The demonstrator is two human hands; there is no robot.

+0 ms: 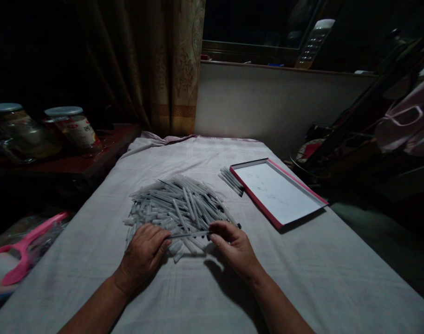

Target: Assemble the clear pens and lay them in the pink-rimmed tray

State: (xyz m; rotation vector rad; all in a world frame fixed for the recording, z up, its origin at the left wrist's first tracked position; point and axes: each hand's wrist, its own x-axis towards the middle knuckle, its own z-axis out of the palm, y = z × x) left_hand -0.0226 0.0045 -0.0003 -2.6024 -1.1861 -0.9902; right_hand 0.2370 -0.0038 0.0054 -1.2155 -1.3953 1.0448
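While the light is dim, the layout reads clearly enough. Far left, off the table: a pink plastic handled item (27,246) on a bag, and two clear glass jars with pale lids (74,125) on a dark red shelf.

On the white cloth-covered table (302,269), the left hand (144,250) sits palm down at the near edge of a large loose heap of slim grey-white plastic pen tubes (177,204). Its fingertips close on one end of a single thin grey tube (190,234), held level just above the cloth. The right hand (232,243) pinches the other end between thumb and forefinger, with the other fingers curled.

Right of the heap and apart from it, a small tidy row of the same tubes (231,180) lies just beside a shallow rectangular red-rimmed tray with a white floor (277,192).

Judgement: early stage. Only a handful of tubes is set aside in the row, one tube is in hand, and the bulk lies in the heap.
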